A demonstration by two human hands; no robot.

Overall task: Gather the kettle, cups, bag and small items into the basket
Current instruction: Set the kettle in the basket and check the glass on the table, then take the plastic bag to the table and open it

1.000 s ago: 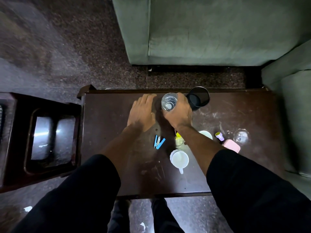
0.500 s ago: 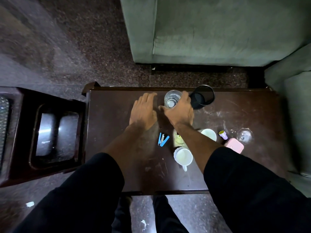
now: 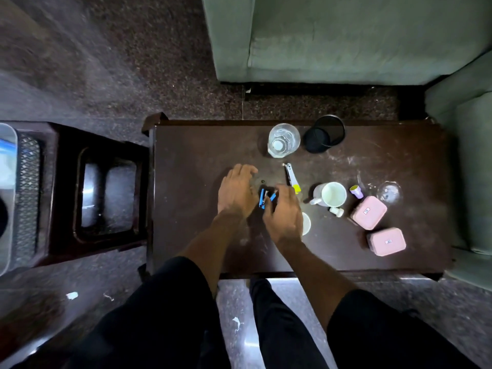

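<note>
On the dark wooden table (image 3: 186, 169), my right hand (image 3: 283, 213) curls its fingertips around blue clippers (image 3: 263, 199) near the middle. Just left of them, my left hand (image 3: 235, 193) rests flat with fingers spread. A silver and yellow clipper (image 3: 292, 179) lies behind my right hand. At the far edge a clear glass bottle (image 3: 283, 141) stands beside a black cup (image 3: 323, 134). A white mug (image 3: 331, 194) stands to the right, and my right hand half hides a second white cup (image 3: 306, 223). A mesh-sided basket (image 3: 26, 195) shows at the far left.
Two pink boxes (image 3: 368, 215) (image 3: 386, 241), a small purple item (image 3: 356, 191), a small white piece (image 3: 336, 211) and a clear glass (image 3: 390, 191) sit on the table's right side. A dark stool (image 3: 106, 187) stands left of the table. Green sofas (image 3: 346, 35) border the back and right.
My right hand has let go of the clear bottle at the far edge and come back onto the blue clippers. My left hand has slid nearer too. The view has shifted right.
</note>
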